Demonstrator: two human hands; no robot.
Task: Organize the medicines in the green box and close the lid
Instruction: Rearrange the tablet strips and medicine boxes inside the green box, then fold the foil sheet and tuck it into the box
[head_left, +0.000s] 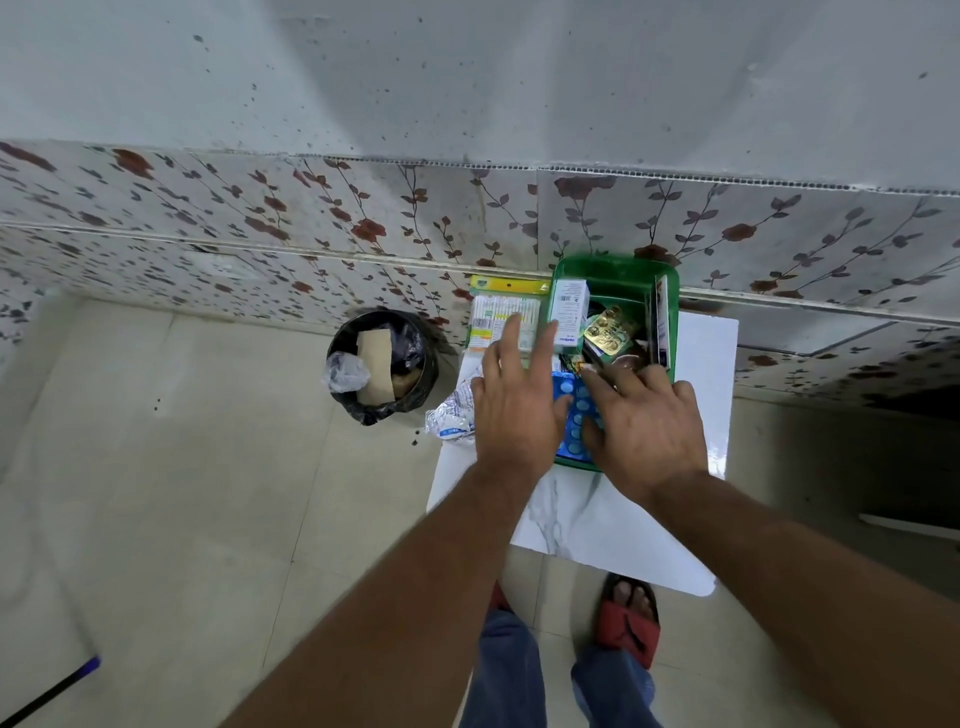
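The green box (667, 291) sits on the white table (701, 364), under and just beyond your hands. Your left hand (514, 400) hovers open, fingers spread, holding nothing. Your right hand (647, 421) presses the blue blister strip (571, 410); whether it grips cannot be told. Expect strips to be light, thin and slippery: pinch them by the edges. The white carton (569, 312) is stiff; grasp its sides. No lid is visible, and the lower contents are hidden.
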